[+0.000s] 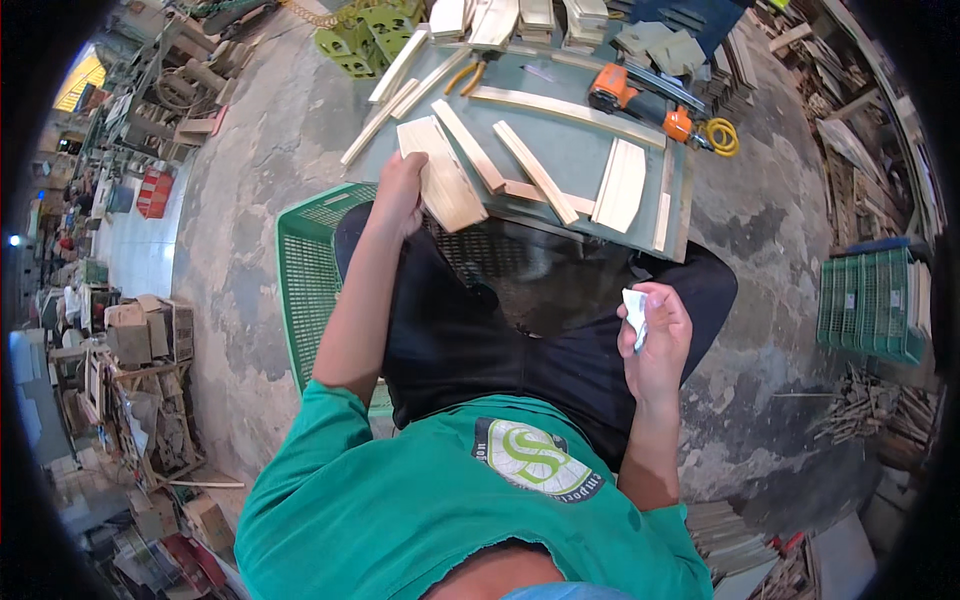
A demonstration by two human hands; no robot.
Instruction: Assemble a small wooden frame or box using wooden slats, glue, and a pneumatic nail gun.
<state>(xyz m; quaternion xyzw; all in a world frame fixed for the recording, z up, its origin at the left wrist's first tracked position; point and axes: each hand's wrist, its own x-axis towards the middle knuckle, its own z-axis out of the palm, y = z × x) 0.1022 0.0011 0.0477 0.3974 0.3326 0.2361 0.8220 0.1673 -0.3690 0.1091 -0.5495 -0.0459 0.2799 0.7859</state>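
My left hand (402,190) is closed on the edge of a pale wooden board (440,175) with a curved end, held tilted over the near edge of the work table. Away from the table, above my right thigh, my right hand (657,325) pinches a small white crumpled piece (634,310), perhaps paper or cloth. Several wooden strips (535,172) lie on the grey-green tabletop (570,150) beyond the board. A second curved-end board (620,185) rests at the table's right side. Part of the held board's left edge is hidden by my fingers.
An orange-and-black nail gun (625,92) with a coiled yellow hose (720,137) lies at the table's far right. Pliers (470,75) sit at the back, near stacked wood pieces (490,22). A green crate (305,275) is beside my left leg; green baskets (870,300) stand far right.
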